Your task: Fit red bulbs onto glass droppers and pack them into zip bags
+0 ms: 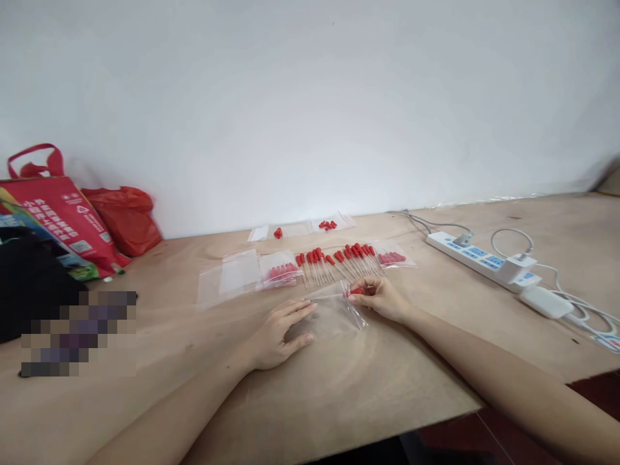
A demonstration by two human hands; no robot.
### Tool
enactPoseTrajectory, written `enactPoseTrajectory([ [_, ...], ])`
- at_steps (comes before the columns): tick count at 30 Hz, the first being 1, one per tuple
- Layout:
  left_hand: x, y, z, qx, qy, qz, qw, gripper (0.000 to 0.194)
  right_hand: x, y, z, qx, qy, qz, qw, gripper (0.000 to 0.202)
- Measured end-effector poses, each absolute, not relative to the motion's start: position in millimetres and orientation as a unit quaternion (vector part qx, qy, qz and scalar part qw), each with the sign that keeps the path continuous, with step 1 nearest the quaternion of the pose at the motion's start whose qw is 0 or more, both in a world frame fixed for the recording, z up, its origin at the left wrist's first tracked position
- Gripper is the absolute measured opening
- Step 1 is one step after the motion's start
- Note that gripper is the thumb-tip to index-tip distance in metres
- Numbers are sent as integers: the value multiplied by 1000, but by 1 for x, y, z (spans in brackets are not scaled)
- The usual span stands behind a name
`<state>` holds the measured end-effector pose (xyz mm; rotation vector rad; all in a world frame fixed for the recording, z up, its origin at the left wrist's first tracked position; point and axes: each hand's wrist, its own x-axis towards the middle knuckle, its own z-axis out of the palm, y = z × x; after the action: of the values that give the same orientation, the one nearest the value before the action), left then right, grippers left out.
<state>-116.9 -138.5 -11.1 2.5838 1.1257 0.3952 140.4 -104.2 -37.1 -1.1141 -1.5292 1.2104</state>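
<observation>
My right hand [383,299] pinches a dropper by its red bulb [357,292] at the mouth of a clear zip bag [334,318]. The dropper's glass tube lies along the bag and points left. My left hand [283,332] rests on the bag's left part with its fingers stretched out flat. Just beyond my hands lie several glass droppers with red bulbs [317,258], side by side in a row. To their left sits a filled zip bag [278,272] showing red bulbs, and to their right another filled bag [394,255].
Flat clear bags [239,268] lie farther left on the wooden table [232,413]. Loose red bulbs [328,225] rest on bags near the wall. A white power strip [479,258] with chargers and cables stands right. Red bags [128,216] and a black item [33,284] are left.
</observation>
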Motion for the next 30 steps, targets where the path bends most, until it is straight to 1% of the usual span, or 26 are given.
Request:
enactPoseTrajectory([
  [3, -117, -138, -12, 894, 398, 137, 152, 51, 147, -99, -36, -430, -639, 481, 419, 32],
  [7, -118, -139, -11, 892, 405, 129, 152, 52, 155, -97, -30, -406, -685, 481, 365, 30],
  [11, -117, -139, -10, 894, 401, 131, 151, 51, 157, -102, -27, -371, -723, 484, 327, 34],
  [13, -117, -139, -10, 896, 397, 131, 152, 50, 155, -104, -28, -376, -723, 479, 326, 35],
  [18, -118, -138, -10, 899, 394, 119, 149, 50, 150, -101, -34, -396, -710, 464, 352, 32],
  [20, -118, -138, -10, 903, 385, 126, 146, 50, 147, -99, -36, -411, -718, 433, 356, 31],
  [23, -119, -137, -11, 907, 374, 133, 142, 50, 143, -101, -36, -423, -759, 348, 352, 26],
  [25, -119, -137, -10, 908, 373, 127, 143, 50, 140, -104, -35, -407, -799, 294, 331, 22],
  [28, -118, -138, -9, 908, 376, 114, 144, 49, 143, -103, -31, -386, -829, 264, 305, 22],
  [30, -118, -138, -9, 908, 377, 115, 145, 48, 150, -95, -27, -439, -805, 235, 322, 20],
])
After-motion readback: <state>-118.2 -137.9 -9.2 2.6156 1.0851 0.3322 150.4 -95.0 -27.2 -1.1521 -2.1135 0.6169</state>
